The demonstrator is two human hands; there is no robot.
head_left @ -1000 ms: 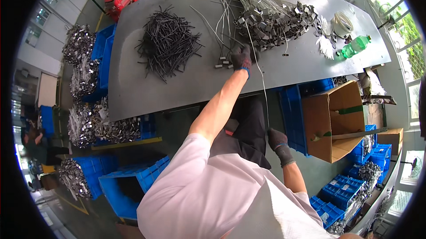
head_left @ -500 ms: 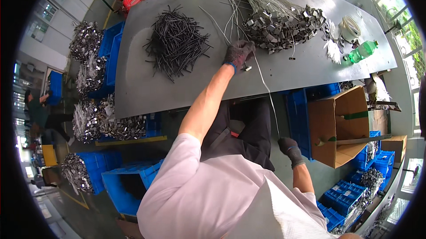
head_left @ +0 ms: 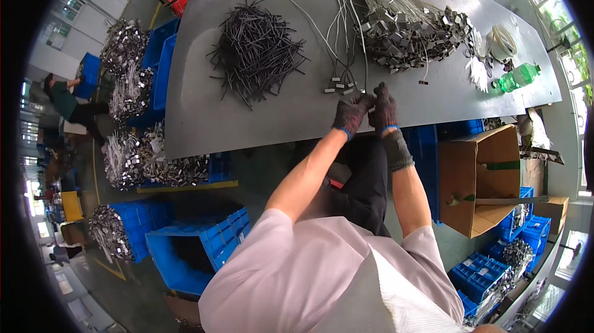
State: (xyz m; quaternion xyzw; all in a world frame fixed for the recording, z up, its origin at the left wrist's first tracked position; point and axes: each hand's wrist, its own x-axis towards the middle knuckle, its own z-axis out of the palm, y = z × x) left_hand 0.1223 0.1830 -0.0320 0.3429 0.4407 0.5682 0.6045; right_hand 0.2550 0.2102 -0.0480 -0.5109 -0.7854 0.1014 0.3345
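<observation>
My left hand (head_left: 352, 114), in a dark knit glove, is over the table's front edge with its fingers pinched together. A thin pale cable (head_left: 364, 55) runs from its fingertips up the table. Close beside it, almost touching, my right hand (head_left: 385, 105) is also gloved, its fingers closed; what they hold is too small to make out. Just beyond the left hand lie several small metal-ended leads (head_left: 339, 85) with white wires. A pile of short black tubes (head_left: 257, 51) is to the left, and a heap of metal-ended cables (head_left: 411, 39) to the right.
On the grey table (head_left: 210, 126) at right are a green bottle (head_left: 518, 77), a tape roll (head_left: 502, 43) and white ties (head_left: 476, 70). A cardboard box (head_left: 458, 178) stands right of my legs. Blue crates (head_left: 192, 252) and metal parts are at left, with another person (head_left: 68, 104) farther off.
My right hand has come up from low beside my lap to meet the left at the table edge. My left hand has moved nearer, and the metal ends beyond it now show.
</observation>
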